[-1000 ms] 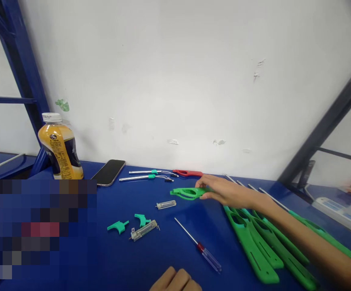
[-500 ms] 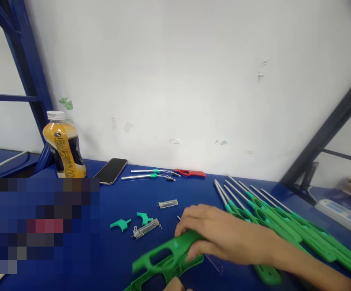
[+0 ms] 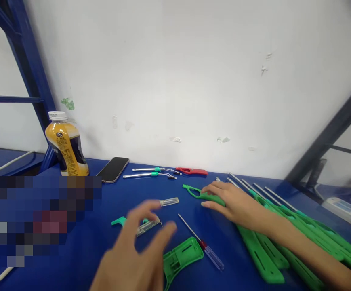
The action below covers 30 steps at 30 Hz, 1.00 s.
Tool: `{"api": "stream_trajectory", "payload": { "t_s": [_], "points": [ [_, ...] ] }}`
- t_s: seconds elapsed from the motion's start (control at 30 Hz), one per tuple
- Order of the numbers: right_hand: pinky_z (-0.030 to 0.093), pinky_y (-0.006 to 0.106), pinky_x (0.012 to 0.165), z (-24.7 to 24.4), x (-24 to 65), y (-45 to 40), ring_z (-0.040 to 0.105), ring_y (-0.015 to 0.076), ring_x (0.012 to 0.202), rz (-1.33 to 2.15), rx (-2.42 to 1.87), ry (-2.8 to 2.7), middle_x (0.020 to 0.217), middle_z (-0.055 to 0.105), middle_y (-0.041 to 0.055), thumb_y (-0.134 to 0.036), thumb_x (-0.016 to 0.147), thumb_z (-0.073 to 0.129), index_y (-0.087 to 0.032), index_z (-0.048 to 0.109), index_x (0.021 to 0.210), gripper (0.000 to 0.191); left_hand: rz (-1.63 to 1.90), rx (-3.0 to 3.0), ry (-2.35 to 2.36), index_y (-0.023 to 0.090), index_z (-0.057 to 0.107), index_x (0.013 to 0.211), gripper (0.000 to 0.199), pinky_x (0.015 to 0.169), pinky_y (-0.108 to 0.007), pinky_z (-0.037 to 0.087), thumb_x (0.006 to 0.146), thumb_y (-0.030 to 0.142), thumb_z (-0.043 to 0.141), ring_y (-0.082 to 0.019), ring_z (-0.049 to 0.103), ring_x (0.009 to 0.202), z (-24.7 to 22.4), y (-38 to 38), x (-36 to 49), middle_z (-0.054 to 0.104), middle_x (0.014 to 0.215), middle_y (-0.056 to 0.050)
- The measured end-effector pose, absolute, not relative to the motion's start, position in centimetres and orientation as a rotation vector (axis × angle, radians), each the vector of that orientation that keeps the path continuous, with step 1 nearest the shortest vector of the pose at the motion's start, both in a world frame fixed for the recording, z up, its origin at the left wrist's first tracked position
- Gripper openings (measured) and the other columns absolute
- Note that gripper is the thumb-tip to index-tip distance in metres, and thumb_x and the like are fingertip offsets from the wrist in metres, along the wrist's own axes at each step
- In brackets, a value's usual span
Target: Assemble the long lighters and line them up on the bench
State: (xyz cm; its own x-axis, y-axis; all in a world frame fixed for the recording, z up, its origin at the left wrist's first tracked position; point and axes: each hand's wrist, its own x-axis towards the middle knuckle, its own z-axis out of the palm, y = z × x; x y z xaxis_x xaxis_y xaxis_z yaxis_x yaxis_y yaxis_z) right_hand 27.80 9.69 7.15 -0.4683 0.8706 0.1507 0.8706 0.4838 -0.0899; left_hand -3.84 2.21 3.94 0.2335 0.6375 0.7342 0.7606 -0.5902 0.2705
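Observation:
My left hand (image 3: 133, 250) is at the front middle, thumb and forefinger spread with nothing between them; its other fingers are hidden. Just right of it is an open green lighter casing half (image 3: 190, 250), inner side up, partly covered by the hand. Behind those fingers are a clear fuel tank (image 3: 147, 227) and a teal trigger (image 3: 119, 221). Farther right, my right hand (image 3: 231, 202) has its fingers closed over another green casing half (image 3: 194, 191), low at the table. Between the hands lies a screwdriver (image 3: 213, 257) with a clear handle.
Several green lighters (image 3: 308, 230) with metal tubes lie at right. Another clear tank (image 3: 169, 201) is mid-table. At the back are metal tubes with wires (image 3: 141, 175), a red casing (image 3: 193, 171), a phone (image 3: 114, 169) and a yellow bottle (image 3: 66, 145). A white wall stands behind.
The green casing has come apart into two halves. My right hand has carried one half back and to the right. My left hand has risen into view, and the screwdriver is uncovered.

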Motion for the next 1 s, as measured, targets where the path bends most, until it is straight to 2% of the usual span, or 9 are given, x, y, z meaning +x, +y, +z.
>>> {"api": "stream_trajectory", "payload": {
  "t_s": [0.07,0.13,0.2,0.23,0.3,0.47,0.63,0.87,1.0],
  "points": [
    [0.052,0.048,0.104,7.6,25.9,7.5,0.072,0.0300,0.118,0.070,-1.445,-2.600,0.120,0.078,0.0076,-0.054,0.113,0.049,-0.027,0.066,0.137,0.040,-1.221,-2.321,-1.404,0.031,0.068,0.134,0.038,0.060,-0.026,0.064,0.108,0.020,0.043,-0.025,0.077,0.111,6.8,3.8,-4.5,0.048,0.160,-0.013],
    [0.052,0.047,0.099,7.6,24.3,5.9,0.073,0.0290,0.112,0.123,-1.395,-2.653,0.118,0.077,0.0055,-0.049,0.114,0.049,-0.028,0.065,0.133,0.032,-0.622,-2.322,-1.639,0.022,0.070,0.128,0.035,0.061,-0.037,0.064,0.107,0.017,0.042,-0.024,0.077,0.089,9.4,6.1,-4.5,0.050,0.155,-0.018],
    [0.052,0.044,0.088,7.3,23.0,5.1,0.073,0.0279,0.100,0.148,-1.375,-2.694,0.112,0.077,0.0041,-0.043,0.114,0.049,-0.027,0.065,0.125,0.025,-0.395,-2.379,-1.663,0.018,0.073,0.116,0.023,0.070,-0.045,0.065,0.106,0.017,0.052,-0.025,0.075,0.082,11.1,8.9,-4.1,0.068,0.126,-0.014],
    [0.052,0.043,0.083,7.1,22.6,5.0,0.073,0.0275,0.095,0.148,-1.372,-2.709,0.109,0.076,0.0040,-0.040,0.114,0.049,-0.026,0.065,0.122,0.022,-0.320,-2.417,-1.642,0.018,0.074,0.112,0.019,0.078,-0.046,0.065,0.106,0.017,0.056,-0.027,0.075,0.092,11.4,10.5,-3.8,0.071,0.114,-0.010],
    [0.049,0.041,0.077,6.7,22.1,5.1,0.072,0.0269,0.089,0.130,-1.368,-2.730,0.105,0.075,0.0041,-0.033,0.114,0.049,-0.025,0.064,0.115,0.018,-0.208,-2.473,-1.606,0.016,0.071,0.117,0.016,0.091,-0.045,0.063,0.106,0.028,0.069,-0.024,0.073,0.106,11.2,13.6,-3.3,0.073,0.115,-0.006],
    [0.045,0.037,0.073,6.6,22.2,5.4,0.072,0.0250,0.089,0.075,-1.358,-2.753,0.107,0.074,0.0012,-0.024,0.110,0.054,-0.027,0.062,0.114,0.010,-0.138,-2.571,-1.529,0.018,0.068,0.129,0.032,0.097,-0.048,0.062,0.105,0.037,0.072,-0.026,0.071,0.115,8.0,19.0,-3.1,0.070,0.131,-0.009],
    [0.042,0.034,0.066,6.1,23.7,5.7,0.073,0.0227,0.080,0.022,-1.380,-2.752,0.097,0.076,-0.0005,-0.012,0.105,0.054,-0.027,0.064,0.114,0.020,-0.134,-2.545,-1.525,0.019,0.066,0.135,0.036,0.097,-0.049,0.062,0.105,0.038,0.071,-0.027,0.071,0.116,6.3,20.9,-4.3,0.068,0.135,-0.010],
    [0.051,0.041,0.081,5.6,25.4,7.4,0.075,0.0293,0.090,-0.260,-1.376,-2.708,0.099,0.076,0.0086,-0.005,0.103,0.052,-0.021,0.070,0.107,0.024,-0.034,-2.569,-1.401,0.018,0.066,0.133,0.035,0.097,-0.048,0.062,0.105,0.038,0.071,-0.026,0.071,0.114,5.9,23.1,-5.3,0.069,0.133,-0.010],
    [0.053,0.041,0.098,5.1,24.0,6.1,0.073,0.0263,0.109,-0.302,-1.169,-2.705,0.122,0.076,0.0020,-0.031,0.104,0.070,-0.029,0.066,0.127,0.023,-0.019,-2.552,-1.334,0.018,0.067,0.132,0.033,0.095,-0.047,0.063,0.105,0.038,0.071,-0.025,0.072,0.111,6.0,22.9,-5.9,0.070,0.131,-0.009]
  ]
}}
